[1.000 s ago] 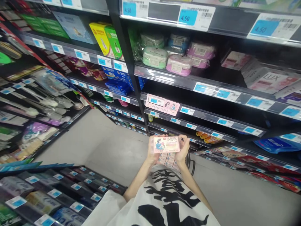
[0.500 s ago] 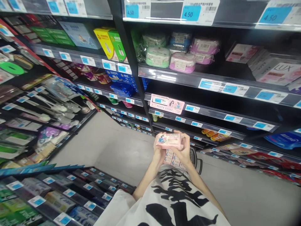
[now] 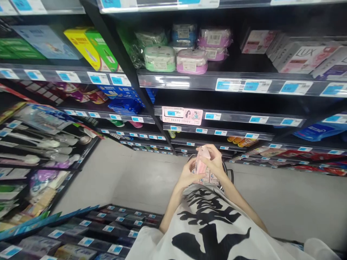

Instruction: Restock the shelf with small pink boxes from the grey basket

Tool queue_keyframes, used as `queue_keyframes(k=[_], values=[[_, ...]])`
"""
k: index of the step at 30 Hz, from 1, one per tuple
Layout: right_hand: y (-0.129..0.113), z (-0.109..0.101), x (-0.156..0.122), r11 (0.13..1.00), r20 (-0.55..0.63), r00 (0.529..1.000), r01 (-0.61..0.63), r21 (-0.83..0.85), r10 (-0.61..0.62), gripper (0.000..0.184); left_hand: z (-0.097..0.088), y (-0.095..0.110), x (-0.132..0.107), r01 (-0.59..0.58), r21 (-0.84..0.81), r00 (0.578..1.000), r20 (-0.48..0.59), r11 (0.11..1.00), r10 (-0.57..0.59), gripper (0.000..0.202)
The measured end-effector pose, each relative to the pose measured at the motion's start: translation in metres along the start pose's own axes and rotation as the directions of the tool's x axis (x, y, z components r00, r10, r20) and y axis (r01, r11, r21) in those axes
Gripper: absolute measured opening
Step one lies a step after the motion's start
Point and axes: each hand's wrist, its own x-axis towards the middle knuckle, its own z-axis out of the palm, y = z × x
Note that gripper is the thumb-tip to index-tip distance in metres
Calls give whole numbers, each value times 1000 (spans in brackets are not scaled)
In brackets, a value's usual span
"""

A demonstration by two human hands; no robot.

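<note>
I hold a pink soap box (image 3: 201, 164) in front of my chest with both hands. My left hand (image 3: 189, 174) grips its left side and lower edge. My right hand (image 3: 215, 163) wraps its fingers over the top and right side. The box is turned on edge, so only its narrow pink side shows. Under my hands sits a basket with more pink soap boxes (image 3: 208, 178), mostly hidden by my fingers. A pink shelf tag (image 3: 182, 115) hangs on the dark shelf rail ahead, above my hands.
Dark store shelves (image 3: 206, 83) with blue price labels stand ahead; plastic soap dishes (image 3: 176, 57) and LUX boxes (image 3: 299, 56) lie on the upper one. More shelving with brushes (image 3: 40, 144) is at left, low racks (image 3: 103, 227) at front left. Grey floor (image 3: 130, 173) lies between.
The view has swung left and up a little. The pink box, held flat with its printed face up before, is now turned on edge between my hands.
</note>
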Motion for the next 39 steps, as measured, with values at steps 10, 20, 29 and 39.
queue_keyframes(k=[10, 20, 29, 39], values=[[-3, -9, 4, 983, 164, 977, 153, -101, -135, 77, 8, -3, 7, -102, -279, 984, -170, 955, 56, 83], [15, -4, -5, 951, 362, 923, 219, -217, -130, 79, -7, 11, 10, -93, -241, 973, -229, 966, 36, 95], [16, -21, 10, 939, 416, 894, 270, -214, -163, 78, -39, 19, 7, -321, -280, 918, -326, 905, 225, 103], [23, -26, 11, 946, 387, 902, 275, -169, -193, 84, -46, 11, 12, -454, -314, 873, -342, 834, 347, 97]])
